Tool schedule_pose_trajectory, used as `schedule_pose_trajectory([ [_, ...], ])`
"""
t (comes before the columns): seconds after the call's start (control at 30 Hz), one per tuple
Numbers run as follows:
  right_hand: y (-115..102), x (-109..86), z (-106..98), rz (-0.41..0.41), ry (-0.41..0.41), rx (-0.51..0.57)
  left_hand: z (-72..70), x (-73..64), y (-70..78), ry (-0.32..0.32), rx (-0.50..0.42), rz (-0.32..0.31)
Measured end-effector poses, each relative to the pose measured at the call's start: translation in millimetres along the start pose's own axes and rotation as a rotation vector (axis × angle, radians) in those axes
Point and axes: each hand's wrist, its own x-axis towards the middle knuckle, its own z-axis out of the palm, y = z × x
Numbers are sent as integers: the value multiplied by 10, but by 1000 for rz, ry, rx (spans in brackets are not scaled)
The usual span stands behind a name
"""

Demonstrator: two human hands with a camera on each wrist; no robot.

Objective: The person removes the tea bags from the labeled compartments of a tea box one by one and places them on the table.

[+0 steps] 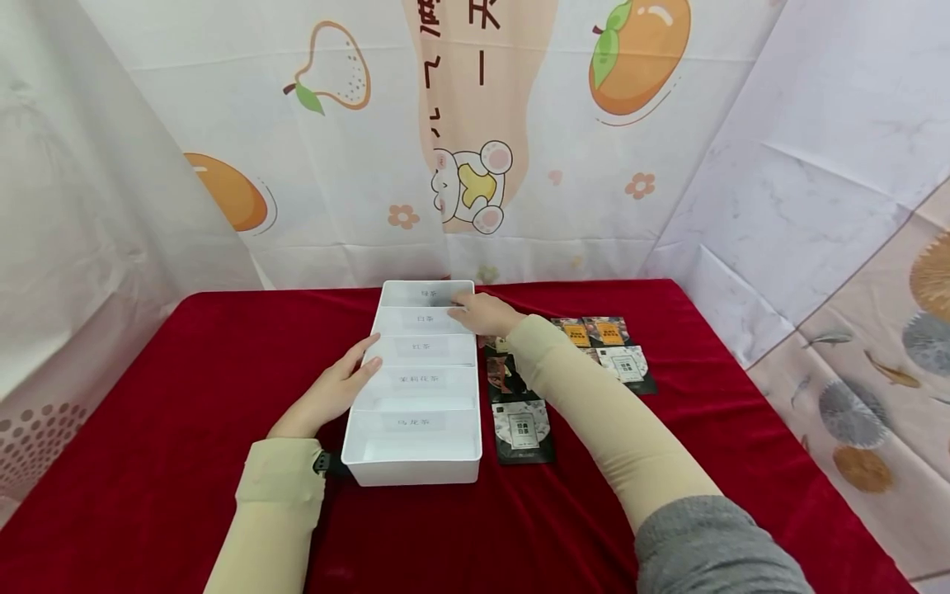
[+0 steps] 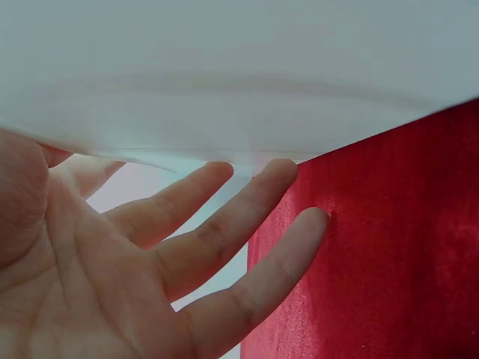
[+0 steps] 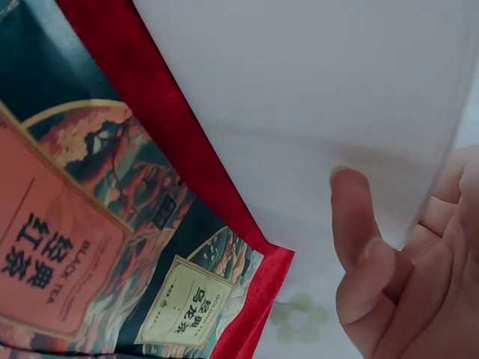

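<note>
A long white plastic box (image 1: 411,450) stands on the table, split into several compartments in a row, each with a printed paper label. My left hand (image 1: 336,389) holds its left side, thumb over the rim and the other fingers nearly straight along the outer wall; in the left wrist view the fingers (image 2: 213,239) lie against or close beneath that wall. At the far right corner, my right hand (image 1: 486,313) grips the rim, thumb and forefinger reaching over it. Bent fingers (image 3: 355,217) show outside the wall in the right wrist view. The right hand's inner fingertips are partly hidden.
Right of the box lie tea packets: a white-and-black one (image 1: 523,429), another white one (image 1: 625,365), orange-labelled ones (image 1: 609,332), a black tea packet (image 3: 52,247) and an oolong tea packet (image 3: 187,303). Red cloth (image 1: 185,412) covers the table; a printed curtain (image 1: 334,181) hangs behind.
</note>
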Motion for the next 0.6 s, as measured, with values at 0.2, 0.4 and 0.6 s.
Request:
schedule_pose_trajectory([
  [0.2,-5,22,23,-25,34,-47,2,9,24,7,19,1],
  [0.4,-22,16,53,-10,82,-49,2,11,37,14,42,4],
  [0.6,-11,44,107,5,116,-17,12,3,46,15,48,-7],
])
